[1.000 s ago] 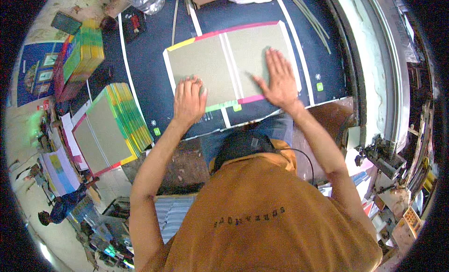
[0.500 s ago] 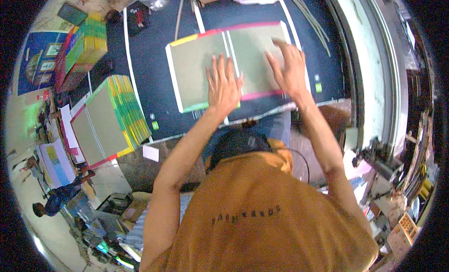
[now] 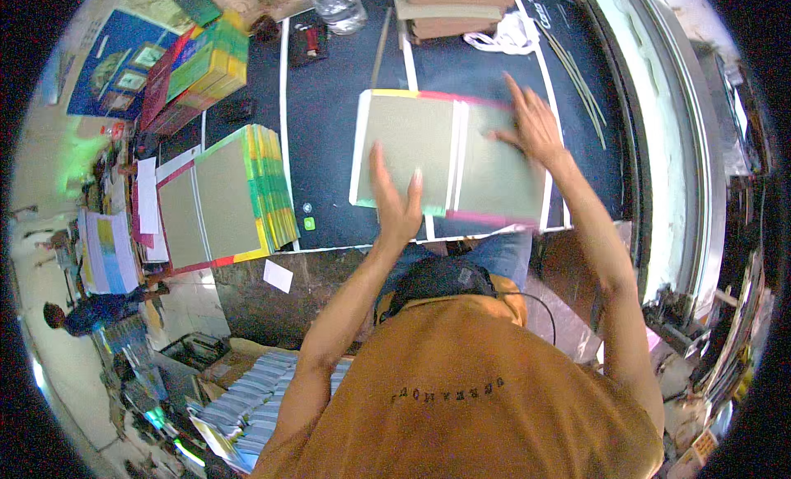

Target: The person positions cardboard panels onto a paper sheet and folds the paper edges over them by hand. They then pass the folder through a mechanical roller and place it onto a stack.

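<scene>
Extending from the near side in the head view, the person's bare forearms reached over a dark table (image 3: 321, 141) marked with white lines. The left hand (image 3: 397, 205) was turned partly on its side over the near left part of a grey two-panel cover (image 3: 412, 141), fingers pointing away and thumb spread wide, gripping nothing. The right hand (image 3: 535, 131), slightly blurred, was open above the far right part, thumb apart from the fingers, likewise holding nothing; whether either hand pressed the cover could not be told. The cover lay on the table, with pale strips down its middle and coloured edging. To the left was a stack of similar covers (image 3: 276, 186), and farther off another colourful stack (image 3: 210, 71). Brown boards (image 3: 453, 18) and a white cloth (image 3: 511, 36) lay on the far side, thin strips (image 3: 577, 84) at the far right. In the room beyond, on the left, was another person (image 3: 99, 314) in dark clothing.
</scene>
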A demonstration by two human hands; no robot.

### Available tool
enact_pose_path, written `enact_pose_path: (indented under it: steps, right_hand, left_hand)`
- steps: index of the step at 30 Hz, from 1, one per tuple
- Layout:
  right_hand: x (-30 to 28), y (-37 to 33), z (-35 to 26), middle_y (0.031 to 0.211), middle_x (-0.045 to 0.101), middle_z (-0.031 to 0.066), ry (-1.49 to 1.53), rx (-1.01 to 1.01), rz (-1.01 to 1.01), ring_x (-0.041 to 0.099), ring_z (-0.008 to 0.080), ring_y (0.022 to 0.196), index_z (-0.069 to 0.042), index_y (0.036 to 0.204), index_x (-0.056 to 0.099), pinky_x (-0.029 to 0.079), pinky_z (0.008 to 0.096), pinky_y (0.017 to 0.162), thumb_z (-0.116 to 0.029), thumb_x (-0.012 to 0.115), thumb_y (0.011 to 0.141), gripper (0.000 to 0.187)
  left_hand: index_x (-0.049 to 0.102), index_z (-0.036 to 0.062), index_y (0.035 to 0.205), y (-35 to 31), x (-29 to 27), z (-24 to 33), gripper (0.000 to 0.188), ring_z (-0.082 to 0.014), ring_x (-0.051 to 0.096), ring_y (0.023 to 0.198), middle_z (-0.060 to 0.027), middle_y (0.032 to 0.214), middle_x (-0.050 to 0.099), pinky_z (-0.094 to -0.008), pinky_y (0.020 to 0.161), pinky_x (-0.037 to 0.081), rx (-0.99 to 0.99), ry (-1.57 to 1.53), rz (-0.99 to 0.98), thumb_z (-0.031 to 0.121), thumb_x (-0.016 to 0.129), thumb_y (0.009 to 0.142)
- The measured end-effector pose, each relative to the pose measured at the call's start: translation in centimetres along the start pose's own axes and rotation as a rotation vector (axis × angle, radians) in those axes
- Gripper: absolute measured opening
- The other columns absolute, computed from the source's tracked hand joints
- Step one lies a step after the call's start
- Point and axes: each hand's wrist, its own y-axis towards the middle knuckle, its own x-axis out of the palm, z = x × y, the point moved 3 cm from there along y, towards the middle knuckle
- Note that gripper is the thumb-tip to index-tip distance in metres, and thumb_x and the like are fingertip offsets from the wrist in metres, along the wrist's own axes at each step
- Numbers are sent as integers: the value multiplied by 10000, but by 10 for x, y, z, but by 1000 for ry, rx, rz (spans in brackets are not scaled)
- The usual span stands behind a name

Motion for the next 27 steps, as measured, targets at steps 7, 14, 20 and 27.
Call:
enact_pose_path:
  steps: [7,14,20,27]
  right_hand:
    - [-1,16,-83,1482,466,242,89,-127,-118,464,378,1371,-52,1540,371,374,518,1109,-663,651,847,965]
    - [74,155,-176,1650,264,186,105,83,-103,163,338,1555,-5,1563,312,160,568,1224,-764,395,935,989]
    - [62,125,-147,1653,248,195,100,-75,-139,199,304,1551,-4,1580,265,160,548,1236,-738,407,945,982]
    - [58,93,-141,1661,266,112,16,-268,-215,235,283,1539,-51,1595,247,162,546,1244,-675,443,963,909]
  left_hand:
    - [166,-209,1501,-59,-38,-25,862,-502,67,1526,-409,1602,87,-632,1210,72,-292,768,-148,436,480,1023]
    - [178,-193,1507,-57,-26,-22,873,-501,75,1525,-384,1616,80,-621,1216,76,-312,825,-86,473,466,1021]
    - [194,-193,1504,-53,-27,-20,873,-492,82,1529,-379,1618,91,-623,1214,74,-368,776,-98,484,454,1019]
    - [207,-211,1490,-52,-20,-17,867,-494,66,1531,-381,1618,77,-650,1201,67,-474,838,-177,475,448,1017]
